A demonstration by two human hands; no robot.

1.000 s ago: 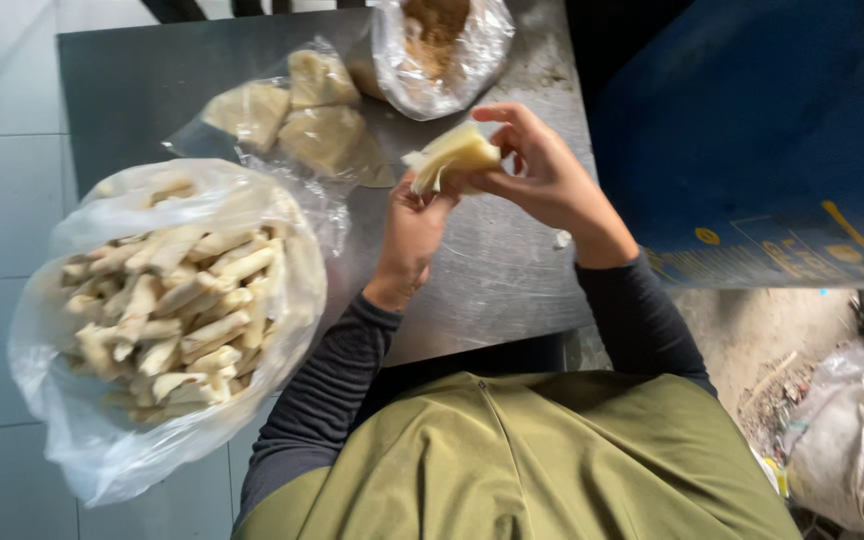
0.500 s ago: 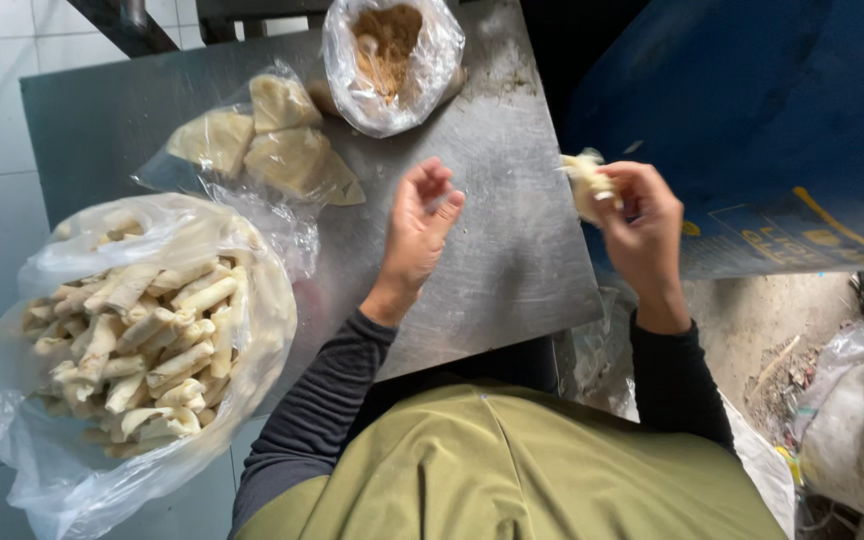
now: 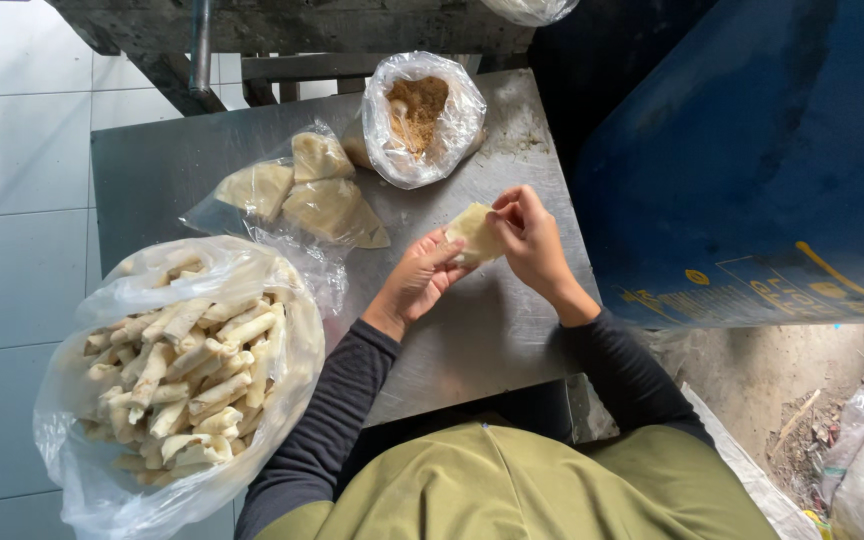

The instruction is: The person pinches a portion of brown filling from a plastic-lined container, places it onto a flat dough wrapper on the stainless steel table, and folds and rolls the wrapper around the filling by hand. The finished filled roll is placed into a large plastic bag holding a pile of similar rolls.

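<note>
Both hands up over the grey metal counter, working one piece between them. My left hand has its fingertips under the near edge of a thin pale-yellow pastry wrapper sheet, pinching it lightly. My right hand is clenched on the far side of the same sheet, thumb and fingers curled over its top corner. The sheet sits in the air between the two hands, just above the counter, not lying on it.

Left of my hands: a clear plastic bag of folded pale wrapper sheets, lying flat on the counter. Behind it, near the far edge, a small clear plastic bag of brown crumbly filling, mouth open, standing upright.

At my left, beside the counter's near corner: a large clear plastic bag full of pale finished rolls, piled loosely, mouth wide open.

To the right, a blue container wall. White tiled floor to the left.
</note>
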